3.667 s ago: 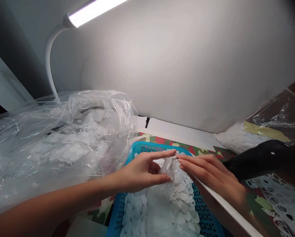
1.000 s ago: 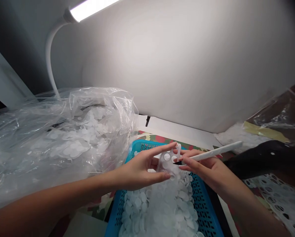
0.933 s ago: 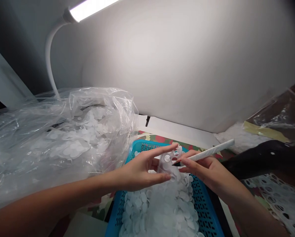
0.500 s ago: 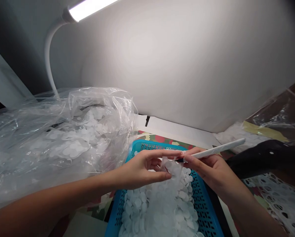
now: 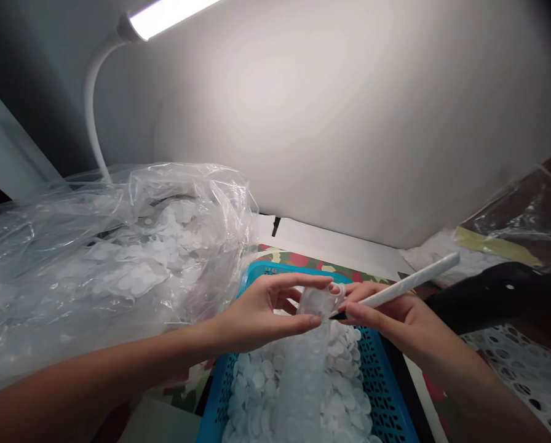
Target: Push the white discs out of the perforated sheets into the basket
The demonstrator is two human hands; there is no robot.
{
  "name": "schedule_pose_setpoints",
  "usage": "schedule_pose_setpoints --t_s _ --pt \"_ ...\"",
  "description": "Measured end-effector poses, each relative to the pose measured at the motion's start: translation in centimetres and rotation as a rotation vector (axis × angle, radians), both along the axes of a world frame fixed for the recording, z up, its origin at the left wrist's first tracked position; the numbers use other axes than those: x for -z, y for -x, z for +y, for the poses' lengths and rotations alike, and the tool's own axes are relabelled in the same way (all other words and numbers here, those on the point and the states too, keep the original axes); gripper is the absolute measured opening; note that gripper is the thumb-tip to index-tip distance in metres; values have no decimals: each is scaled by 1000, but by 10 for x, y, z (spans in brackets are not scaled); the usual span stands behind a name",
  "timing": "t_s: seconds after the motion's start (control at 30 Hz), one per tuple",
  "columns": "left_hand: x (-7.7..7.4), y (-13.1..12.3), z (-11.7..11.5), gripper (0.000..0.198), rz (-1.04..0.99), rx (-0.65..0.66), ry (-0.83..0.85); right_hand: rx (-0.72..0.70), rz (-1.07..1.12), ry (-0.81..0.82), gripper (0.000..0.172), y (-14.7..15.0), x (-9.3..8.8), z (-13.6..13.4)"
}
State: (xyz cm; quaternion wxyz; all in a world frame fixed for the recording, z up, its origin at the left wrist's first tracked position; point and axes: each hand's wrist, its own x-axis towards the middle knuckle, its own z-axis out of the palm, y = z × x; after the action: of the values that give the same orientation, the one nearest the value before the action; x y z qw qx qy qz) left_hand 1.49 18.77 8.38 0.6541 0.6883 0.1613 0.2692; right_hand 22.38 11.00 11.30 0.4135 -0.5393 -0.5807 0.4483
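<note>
Over a blue perforated basket [image 5: 380, 375], my left hand [image 5: 261, 314] has its thumb and fingers closed around the upper end of a translucent strip [image 5: 303, 375]. The strip hangs down across many small white discs [image 5: 257, 378] lying in the basket. My right hand [image 5: 395, 314] grips a white pen-like tool [image 5: 409, 282] with a dark tip, pointing left. That tip is beside the strip, near my left thumb. The right fingertips are close to the strip's right edge; whether they touch it is unclear.
A large clear bag [image 5: 137, 264] with white pieces fills the left side. Behind it stands a lamp [image 5: 91, 104]. At the right are a black curved object [image 5: 497, 292], a sheet with round holes [image 5: 524, 375] and another clear bag [image 5: 529, 209]. A patterned cloth [image 5: 298, 261] lies under the basket.
The tool's tip has moved slightly down, and my right fingers have spread a little. The strip's top end now shows more upright between my hands.
</note>
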Motion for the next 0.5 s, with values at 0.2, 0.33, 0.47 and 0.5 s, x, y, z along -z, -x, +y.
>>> schedule_pose_setpoints --t_s 0.2,0.33,0.47,0.5 --pt "1 1 0 44 23 0 28 -23 -117 32 18 -5 -4 -2" --pt "1 1 0 48 35 21 67 -40 -170 16 18 -9 -8 -3" --pt "1 1 1 45 14 28 44 -57 -153 16 15 -5 -6 -4" --pt "1 1 2 42 19 34 34 -56 -134 20 14 -2 -5 -4"
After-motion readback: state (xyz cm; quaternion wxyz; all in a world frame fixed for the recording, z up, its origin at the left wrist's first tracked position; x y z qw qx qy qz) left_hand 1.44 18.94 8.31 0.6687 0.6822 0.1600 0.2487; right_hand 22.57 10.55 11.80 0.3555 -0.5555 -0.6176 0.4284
